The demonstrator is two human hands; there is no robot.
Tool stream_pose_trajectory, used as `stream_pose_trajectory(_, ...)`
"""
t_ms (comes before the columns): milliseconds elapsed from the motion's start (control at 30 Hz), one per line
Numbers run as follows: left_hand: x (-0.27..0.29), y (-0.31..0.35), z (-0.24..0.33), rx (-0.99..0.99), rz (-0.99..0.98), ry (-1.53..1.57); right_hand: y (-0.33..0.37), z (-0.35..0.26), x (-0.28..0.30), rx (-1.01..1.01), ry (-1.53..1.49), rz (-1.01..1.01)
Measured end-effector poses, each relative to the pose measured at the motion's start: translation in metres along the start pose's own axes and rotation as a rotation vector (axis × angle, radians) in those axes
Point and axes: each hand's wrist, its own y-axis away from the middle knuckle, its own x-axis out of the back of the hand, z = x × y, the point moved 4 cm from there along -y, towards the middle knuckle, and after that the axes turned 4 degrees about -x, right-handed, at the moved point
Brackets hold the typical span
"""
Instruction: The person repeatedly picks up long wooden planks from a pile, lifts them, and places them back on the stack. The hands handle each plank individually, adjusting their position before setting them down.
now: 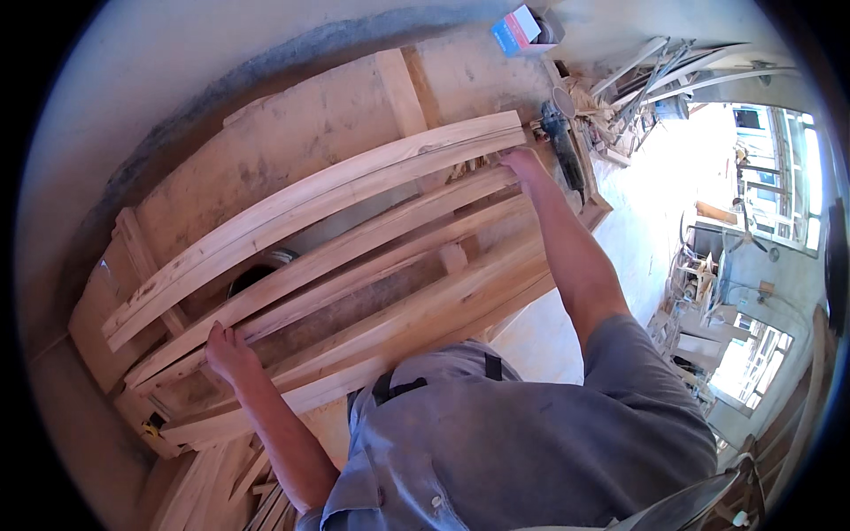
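Observation:
Several long, pale wooden planks lie lengthwise across a rough wooden workbench [292,150]. My left hand [227,351] grips the near left end of the second plank [354,245], fingers curled over its edge. My right hand [521,165] holds the far right end of the same plank, just under the end of the top, slightly curved plank [319,199]. More planks [416,319] lie below it, against my grey shirt.
A dark angle grinder [563,146] lies on the bench just past my right hand. A blue and white box [516,30] stands at the far end. A dark round opening [259,271] shows between planks. Wood offcuts [232,482] lie lower left; metal bars [673,75] and machines stand at right.

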Motion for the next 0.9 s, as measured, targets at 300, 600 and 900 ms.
stream_pose_trajectory(300, 0.016, -0.061, -0.042, -0.183, -0.349, -0.222, 0.114, -0.073, 0.039, 0.419, -0.477, -0.036)
stream_pose_trajectory(600, 0.004, -0.029, -0.037, 0.170, -0.253, 0.476, 0.165, -0.091, 0.047, 0.553, -0.855, 0.024)
stream_pose_trajectory(900, -0.007, 0.028, -0.009, 0.133, -0.179, 0.736, 0.152, -0.070, 0.067, 0.624, -0.601, -0.156)
